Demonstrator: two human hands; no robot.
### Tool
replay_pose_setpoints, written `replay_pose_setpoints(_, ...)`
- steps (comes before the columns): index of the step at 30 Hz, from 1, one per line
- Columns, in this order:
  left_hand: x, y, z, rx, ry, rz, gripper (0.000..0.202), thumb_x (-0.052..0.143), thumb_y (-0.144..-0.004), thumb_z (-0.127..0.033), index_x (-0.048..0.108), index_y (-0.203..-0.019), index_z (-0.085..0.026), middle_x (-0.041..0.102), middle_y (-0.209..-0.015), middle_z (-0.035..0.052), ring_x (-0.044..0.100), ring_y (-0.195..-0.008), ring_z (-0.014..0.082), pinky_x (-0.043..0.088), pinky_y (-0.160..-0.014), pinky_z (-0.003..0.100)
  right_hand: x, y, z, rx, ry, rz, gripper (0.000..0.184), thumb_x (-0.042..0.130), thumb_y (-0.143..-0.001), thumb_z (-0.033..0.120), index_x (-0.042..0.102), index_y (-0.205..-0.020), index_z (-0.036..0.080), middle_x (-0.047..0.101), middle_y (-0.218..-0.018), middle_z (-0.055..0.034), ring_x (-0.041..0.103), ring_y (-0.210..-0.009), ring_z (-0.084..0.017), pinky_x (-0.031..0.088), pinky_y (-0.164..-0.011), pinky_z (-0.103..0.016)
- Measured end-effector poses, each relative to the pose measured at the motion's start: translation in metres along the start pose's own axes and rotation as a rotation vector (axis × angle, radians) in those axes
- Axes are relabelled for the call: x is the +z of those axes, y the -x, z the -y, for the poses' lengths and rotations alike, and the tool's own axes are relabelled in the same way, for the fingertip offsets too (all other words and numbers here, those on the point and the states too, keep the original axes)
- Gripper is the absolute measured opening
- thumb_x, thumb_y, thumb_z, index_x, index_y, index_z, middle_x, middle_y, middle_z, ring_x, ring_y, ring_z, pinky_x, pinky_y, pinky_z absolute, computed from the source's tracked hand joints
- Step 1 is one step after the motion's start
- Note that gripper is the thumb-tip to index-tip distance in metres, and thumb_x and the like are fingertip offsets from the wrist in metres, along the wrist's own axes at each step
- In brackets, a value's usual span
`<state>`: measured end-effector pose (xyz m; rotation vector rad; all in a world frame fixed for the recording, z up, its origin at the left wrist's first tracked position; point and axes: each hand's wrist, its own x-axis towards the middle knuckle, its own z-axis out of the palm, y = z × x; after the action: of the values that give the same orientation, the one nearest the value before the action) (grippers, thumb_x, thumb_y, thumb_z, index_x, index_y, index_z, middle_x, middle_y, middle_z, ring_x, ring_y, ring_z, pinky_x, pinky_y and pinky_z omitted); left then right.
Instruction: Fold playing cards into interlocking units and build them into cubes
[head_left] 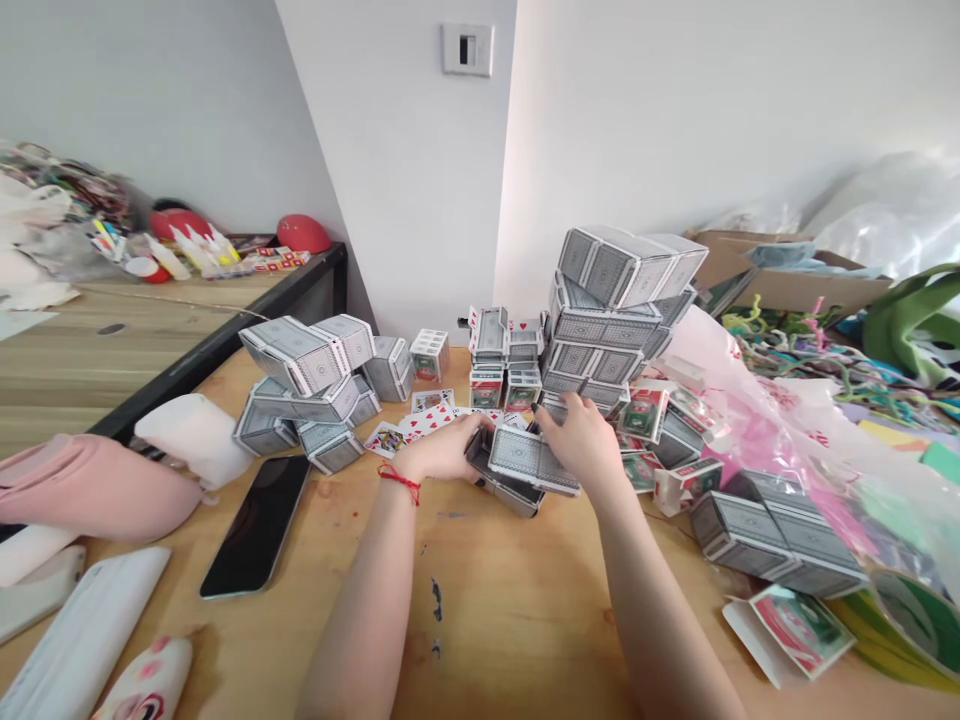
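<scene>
My left hand (442,452) and my right hand (581,440) meet over the wooden table (517,610), both closed on a folded block of grey-backed playing cards (529,462). A red string circles my left wrist. Loose face-up cards (420,420) lie just beyond my left hand. A tall stack of card blocks (619,310) rises right behind my right hand. A lower heap of card blocks (307,385) sits to the left.
A black phone (259,525) lies flat at the left. Pink and white soft items (90,490) crowd the near left edge. Card boxes (795,625), more card blocks (772,535), plastic bags and coloured pipe cleaners (795,350) fill the right. A second table (112,330) stands left.
</scene>
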<state>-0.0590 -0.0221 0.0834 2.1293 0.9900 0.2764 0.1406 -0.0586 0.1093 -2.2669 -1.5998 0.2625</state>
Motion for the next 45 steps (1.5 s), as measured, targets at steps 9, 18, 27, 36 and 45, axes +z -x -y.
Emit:
replay_pose_setpoints(9, 0.000, 0.001, 0.000, 0.012, 0.111, 0.036, 0.069, 0.070, -0.052, -0.018, 0.043, -0.115, -0.022, 0.058, -0.106, 0.0044, 0.057, -0.095, 0.0226, 0.043, -0.082, 0.032, -0.009, 0.009, -0.011, -0.246, 0.118, 0.050, 0.052, 0.049, -0.078, 0.047, 0.048, -0.118, 0.013, 0.042, -0.125, -0.0208, 0.041, -0.114, -0.035, 0.037, -0.086, -0.044)
replay_pose_setpoints(18, -0.003, -0.003, -0.005, 0.074, -0.029, -0.057, 0.053, 0.069, -0.059, -0.030, 0.051, -0.108, -0.021, 0.055, -0.111, 0.0064, 0.049, -0.105, 0.0235, 0.038, -0.089, 0.034, -0.005, 0.018, -0.003, -0.620, 0.075, 0.207, 0.052, 0.066, -0.063, 0.028, 0.052, -0.113, 0.020, 0.050, -0.121, -0.0141, 0.035, -0.119, -0.033, 0.026, -0.094, -0.053)
replay_pose_setpoints(27, -0.003, -0.005, -0.021, 0.115, 0.269, -0.131, 0.039, 0.064, -0.068, -0.029, 0.053, -0.104, -0.019, 0.059, -0.104, 0.0054, 0.056, -0.095, 0.0177, 0.042, -0.085, 0.030, -0.018, 0.015, 0.000, -0.650, 0.021, 0.233, 0.038, 0.058, -0.070, 0.032, 0.053, -0.105, 0.017, 0.065, -0.092, -0.0094, 0.059, -0.085, -0.023, 0.038, -0.077, -0.033)
replay_pose_setpoints(36, -0.003, -0.001, -0.042, 0.051, 0.497, -0.222, 0.044, 0.056, -0.076, -0.035, 0.048, -0.116, -0.019, 0.062, -0.078, 0.0028, 0.060, -0.069, 0.0148, 0.049, -0.063, 0.028, -0.028, 0.017, 0.002, -0.629, -0.133, 0.101, 0.021, 0.057, -0.069, 0.037, 0.054, -0.083, 0.020, 0.062, -0.075, -0.0028, 0.057, -0.071, -0.019, 0.039, -0.062, -0.027)
replay_pose_setpoints(45, -0.002, -0.005, -0.048, -0.020, 0.611, -0.297, 0.029, 0.057, -0.073, -0.030, 0.052, -0.098, -0.017, 0.060, -0.094, 0.0044, 0.058, -0.073, 0.0137, 0.049, -0.050, 0.021, -0.018, 0.014, -0.003, -0.660, -0.141, 0.108, 0.071, 0.064, -0.066, 0.043, 0.036, -0.127, 0.020, 0.055, -0.115, -0.0136, 0.051, -0.106, -0.030, 0.037, -0.087, -0.043)
